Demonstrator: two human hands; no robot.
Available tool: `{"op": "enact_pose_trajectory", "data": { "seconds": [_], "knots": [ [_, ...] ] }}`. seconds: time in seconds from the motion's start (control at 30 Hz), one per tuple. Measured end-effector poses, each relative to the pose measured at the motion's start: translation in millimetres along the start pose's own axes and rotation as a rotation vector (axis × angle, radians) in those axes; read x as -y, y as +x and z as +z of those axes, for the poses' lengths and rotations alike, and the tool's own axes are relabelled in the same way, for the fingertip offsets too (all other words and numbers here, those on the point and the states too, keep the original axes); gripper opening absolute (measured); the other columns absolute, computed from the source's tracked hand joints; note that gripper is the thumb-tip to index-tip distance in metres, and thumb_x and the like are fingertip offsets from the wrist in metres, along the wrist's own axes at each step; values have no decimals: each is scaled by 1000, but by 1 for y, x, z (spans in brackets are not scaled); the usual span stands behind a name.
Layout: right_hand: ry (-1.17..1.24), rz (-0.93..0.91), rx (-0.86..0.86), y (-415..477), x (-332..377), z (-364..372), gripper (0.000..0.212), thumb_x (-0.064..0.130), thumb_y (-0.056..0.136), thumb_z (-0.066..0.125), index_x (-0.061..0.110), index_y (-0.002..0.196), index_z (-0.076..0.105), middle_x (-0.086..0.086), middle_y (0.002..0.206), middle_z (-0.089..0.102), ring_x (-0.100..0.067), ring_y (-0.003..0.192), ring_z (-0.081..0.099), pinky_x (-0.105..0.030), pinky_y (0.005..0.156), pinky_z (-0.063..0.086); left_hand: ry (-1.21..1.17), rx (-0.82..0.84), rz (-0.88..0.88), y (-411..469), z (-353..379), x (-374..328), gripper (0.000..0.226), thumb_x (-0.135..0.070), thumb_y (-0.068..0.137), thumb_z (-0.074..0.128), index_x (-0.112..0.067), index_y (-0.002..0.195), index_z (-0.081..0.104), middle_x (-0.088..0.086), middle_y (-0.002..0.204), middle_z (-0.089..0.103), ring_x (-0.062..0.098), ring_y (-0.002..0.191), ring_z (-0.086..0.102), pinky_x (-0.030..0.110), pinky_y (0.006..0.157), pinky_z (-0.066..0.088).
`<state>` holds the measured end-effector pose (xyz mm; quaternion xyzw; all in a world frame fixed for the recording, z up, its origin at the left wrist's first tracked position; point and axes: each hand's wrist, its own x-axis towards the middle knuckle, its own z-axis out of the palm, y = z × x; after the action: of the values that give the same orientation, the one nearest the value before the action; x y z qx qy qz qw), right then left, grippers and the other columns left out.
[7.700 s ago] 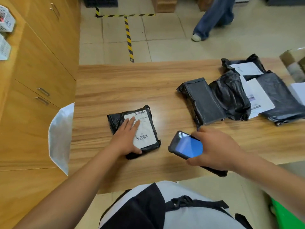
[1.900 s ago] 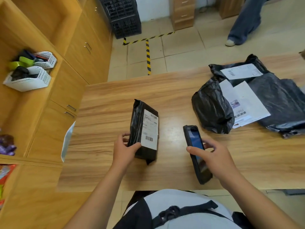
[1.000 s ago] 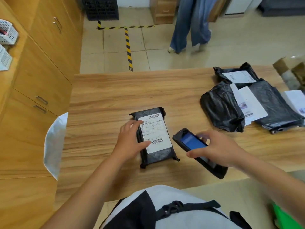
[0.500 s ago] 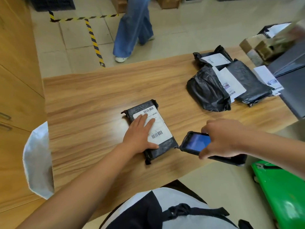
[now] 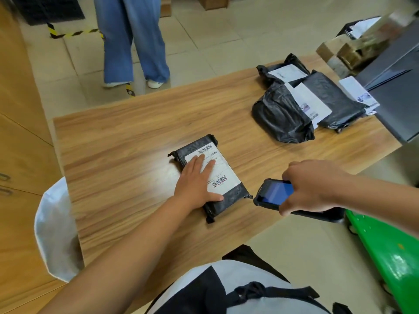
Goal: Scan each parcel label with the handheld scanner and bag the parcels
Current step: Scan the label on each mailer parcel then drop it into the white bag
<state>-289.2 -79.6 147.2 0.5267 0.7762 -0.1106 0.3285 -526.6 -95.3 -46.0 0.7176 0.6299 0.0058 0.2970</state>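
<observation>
A flat black parcel [image 5: 229,196] with a white barcode label lies face up near the front of the wooden table [image 5: 127,141]. My left hand [image 5: 195,182] presses flat on its label, fingers spread, thumb at the parcel's near edge. My right hand [image 5: 313,186] grips the black handheld scanner [image 5: 272,194] from above; its blue screen faces up and its front end points at the parcel's right corner. A white bag [image 5: 56,232] hangs open at the table's left end.
Several more black parcels [image 5: 283,114] with white labels are piled at the table's back right, next to a grey box [image 5: 399,96] and cardboard parcels. A person in blue jeans [image 5: 133,41] stands beyond the table. A green bin [image 5: 385,250] sits at lower right. Wooden cabinets line the left.
My view has swung right. My left hand stays flat on the parcel. My right hand keeps the scanner level beside the parcel. The person in jeans has walked closer behind the table.
</observation>
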Motion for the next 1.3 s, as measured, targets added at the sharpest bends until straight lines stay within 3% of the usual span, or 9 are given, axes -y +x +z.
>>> {"op": "enact_pose_trajectory", "data": {
  "seconds": [0.53, 0.73, 0.8, 0.87, 1.0, 1.1, 1.13, 1.2, 1.3],
  "knots": [
    [64, 55, 22, -6, -22, -5, 58, 77, 49, 66, 26, 76, 62, 7, 75, 63, -13, 66, 60, -27, 50, 34, 113, 79, 54, 6, -11, 1, 119, -66, 70, 76, -36, 158, 2, 3, 167, -14, 23, 152, -17, 39, 121, -10],
    [317, 39, 29, 6, -41, 6, 66, 82, 44, 64, 30, 84, 67, 7, 76, 67, -10, 68, 62, -29, 55, 44, 249, 202, 25, 6, -26, -4, 115, -41, 73, 81, -45, 156, 3, -3, 166, -16, 29, 152, -17, 46, 119, -12],
    [478, 54, 29, 11, -45, 11, 74, 84, 41, 64, 32, 92, 68, 8, 84, 69, -10, 73, 66, -31, 66, 55, 179, 195, -39, -2, -23, -12, 107, -33, 75, 76, -47, 155, 6, 0, 166, -14, 29, 152, -15, 45, 120, -10],
    [673, 60, 16, 13, -47, 15, 79, 83, 38, 67, 29, 95, 68, 9, 86, 68, -12, 71, 69, -33, 70, 57, 2, 95, -175, -14, -12, -27, 101, -44, 75, 73, -46, 154, 10, 2, 167, -9, 28, 152, -9, 45, 121, -2],
    [1101, 75, 3, 21, -47, 31, 56, 65, 40, 83, 32, 81, 63, 3, 83, 70, -19, 53, 72, -33, 48, 55, -200, -189, -499, -33, 17, -70, 104, -68, 71, 70, -37, 154, 16, 5, 163, 2, 30, 148, 5, 45, 119, 9],
    [1302, 58, -30, 32, -46, 47, 57, 51, 57, 91, 28, 105, 71, 9, 96, 66, -20, 70, 73, -25, 44, 53, -231, -225, -648, -34, 31, -90, 111, -72, 69, 70, -36, 154, 10, 8, 163, -1, 31, 148, 4, 47, 119, 10],
    [1333, 49, -40, 35, -45, 50, 49, 46, 62, 92, 33, 104, 73, 13, 91, 65, -18, 71, 72, -26, 43, 54, -229, -231, -677, -33, 33, -94, 111, -71, 69, 71, -37, 154, 8, 8, 163, -1, 31, 148, 4, 48, 120, 9],
    [1344, -1, -66, 41, -45, 52, 20, 43, 64, 92, 49, 74, 75, 17, 71, 65, -18, 62, 71, -31, 45, 56, -224, -233, -716, -32, 34, -99, 111, -67, 70, 71, -37, 154, 6, 9, 162, 2, 32, 148, 4, 48, 120, 9],
    [1323, -102, -80, 49, -46, 53, 36, 39, 64, 93, 63, 58, 66, 14, 70, 63, -22, 52, 70, -26, 41, 53, -201, -202, -768, -32, 36, -105, 112, -61, 68, 72, -37, 153, 3, 10, 161, 0, 32, 146, 3, 48, 118, 10]
  ]
}}
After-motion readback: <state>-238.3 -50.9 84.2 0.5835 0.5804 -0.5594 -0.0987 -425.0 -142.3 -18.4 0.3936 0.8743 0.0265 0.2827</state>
